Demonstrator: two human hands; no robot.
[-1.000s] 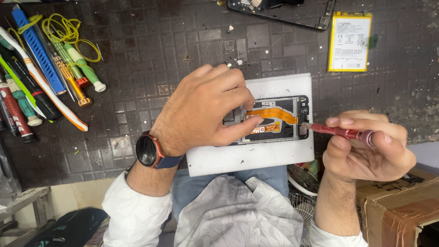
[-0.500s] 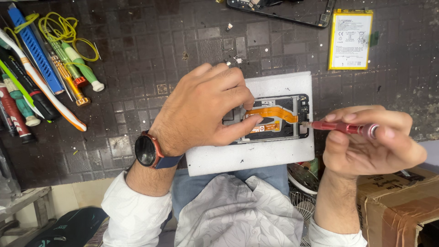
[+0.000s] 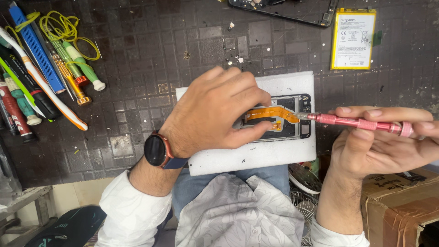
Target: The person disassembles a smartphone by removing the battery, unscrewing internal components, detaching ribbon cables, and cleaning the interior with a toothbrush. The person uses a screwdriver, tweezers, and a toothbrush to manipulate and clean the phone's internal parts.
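Note:
An opened phone body with an orange flex cable lies on a white foam pad. My left hand, with a dark watch on the wrist, presses down on the phone and covers most of its left part. My right hand grips a pink screwdriver held nearly level. The screwdriver tip rests at the phone's upper right area, beside the orange cable.
Several screwdrivers, tweezers and prying tools lie at the left of the dark mat. A yellow-edged battery and a black phone frame sit at the top right. A cardboard box stands at lower right.
My right hand has shifted slightly left, bringing the screwdriver tip further over the phone's right end. My left hand stays pressed on the phone.

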